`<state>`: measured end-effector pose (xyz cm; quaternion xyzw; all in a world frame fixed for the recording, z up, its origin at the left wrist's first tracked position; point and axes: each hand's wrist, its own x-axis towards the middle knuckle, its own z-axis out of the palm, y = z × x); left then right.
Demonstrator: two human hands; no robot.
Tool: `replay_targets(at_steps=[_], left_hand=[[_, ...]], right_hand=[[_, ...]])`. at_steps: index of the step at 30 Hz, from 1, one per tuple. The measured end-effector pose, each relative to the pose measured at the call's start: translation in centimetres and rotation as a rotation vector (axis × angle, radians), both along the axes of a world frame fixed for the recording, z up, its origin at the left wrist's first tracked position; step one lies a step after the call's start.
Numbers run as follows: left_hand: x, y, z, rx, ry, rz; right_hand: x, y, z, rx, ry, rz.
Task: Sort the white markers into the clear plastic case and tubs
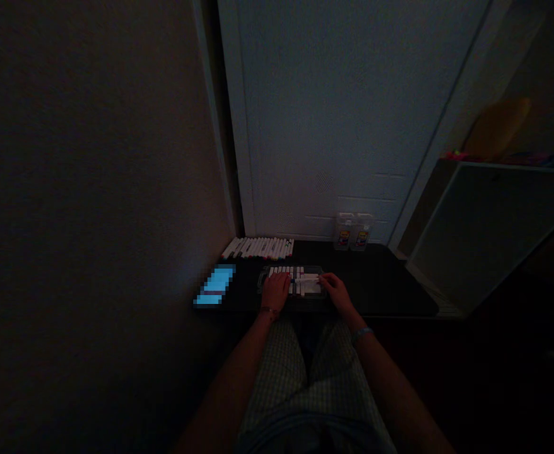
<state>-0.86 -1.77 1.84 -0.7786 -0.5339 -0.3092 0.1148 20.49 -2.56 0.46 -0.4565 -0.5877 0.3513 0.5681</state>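
Observation:
A clear case (264, 282) holding several white markers lies on a dark low table (385, 287) in front of me. My left hand (276, 291) rests flat on the left part of the markers in the case, fingers stretched out. My right hand (335, 290) lies at the case's right end, fingers curled against the markers; what it grips, if anything, is too dim to make out. A row of several white markers (258, 248) lies loose behind the case.
A glowing blue phone screen (215, 285) lies at the table's left. Two small clear bottles (353, 232) stand at the back by a white door (343, 126). A white shelf unit (485, 233) stands at the right. My knees sit under the table edge.

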Motion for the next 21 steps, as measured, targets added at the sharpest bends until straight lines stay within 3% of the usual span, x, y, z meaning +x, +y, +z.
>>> replay_targets(at_steps=[21], left_hand=[[-0.08,0.13,-0.18,-0.007,0.052,-0.023]], right_hand=[[0.06,0.05,-0.09,0.016,-0.001,-0.007]])
